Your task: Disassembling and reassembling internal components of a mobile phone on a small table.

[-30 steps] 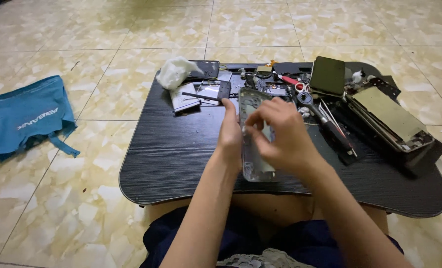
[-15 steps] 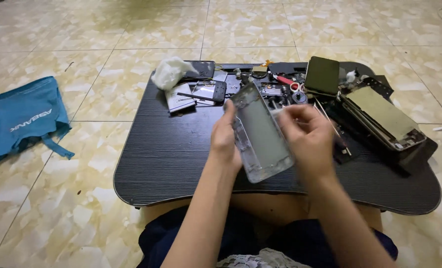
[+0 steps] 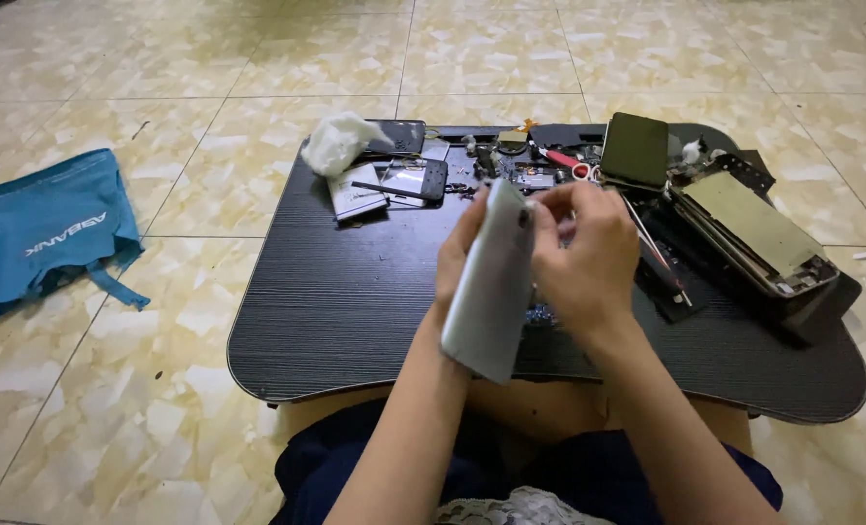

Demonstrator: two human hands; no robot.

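I hold the pale phone back cover upright above the low black table, a little in front of my chest. My left hand grips it from behind along its left edge, fingers closed around it. My right hand is at its upper right edge, and the fingertips are pinched together there, on the rim or on some small part; I cannot tell which.

The phone is, I judge, already far taken apart: a battery, a small dark screen part, a circuit board and red-handled tools lie at the far edge of the table, and an opened device rests at the right. The cover is free from the other parts. What remains on its inner side is hidden from me.
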